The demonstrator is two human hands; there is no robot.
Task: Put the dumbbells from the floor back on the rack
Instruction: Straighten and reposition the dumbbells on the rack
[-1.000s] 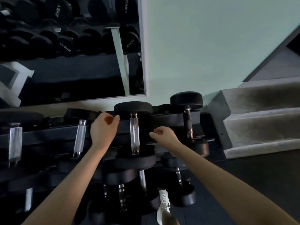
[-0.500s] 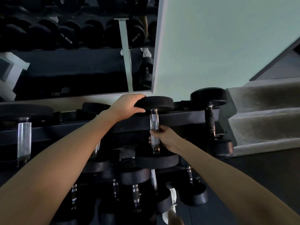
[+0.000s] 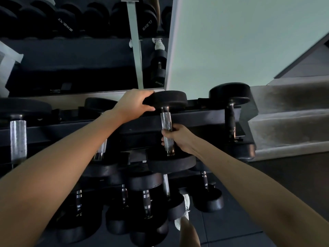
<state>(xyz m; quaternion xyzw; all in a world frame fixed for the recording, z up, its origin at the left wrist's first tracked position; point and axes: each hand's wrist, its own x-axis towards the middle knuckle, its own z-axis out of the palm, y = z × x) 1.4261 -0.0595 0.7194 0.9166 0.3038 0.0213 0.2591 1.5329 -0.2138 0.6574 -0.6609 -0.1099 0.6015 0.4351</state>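
Note:
A black dumbbell point(image 3: 170, 163) with a knurled chrome handle lies across the top tier of the black rack point(image 3: 71, 130), its far head against the wall side. My left hand point(image 3: 133, 104) grips that far head from the left. My right hand point(image 3: 178, 138) is closed around the lower part of the chrome handle. More black dumbbells fill the rack: one point(image 3: 230, 97) to the right on the top tier, one point(image 3: 17, 136) at the far left, and several on the lower tiers point(image 3: 146, 184).
A wall mirror point(image 3: 85, 43) behind the rack reflects other dumbbells. Pale wall stands at the right. Carpeted steps point(image 3: 288, 122) rise beside the rack's right end. Dark floor mats point(image 3: 231, 229) lie below, with my white shoe point(image 3: 184, 211) near the rack's foot.
Both hands went from hovering beside the top-tier dumbbell to holding it: the left moved up onto the far head, the right closed on the handle. My view moved closer.

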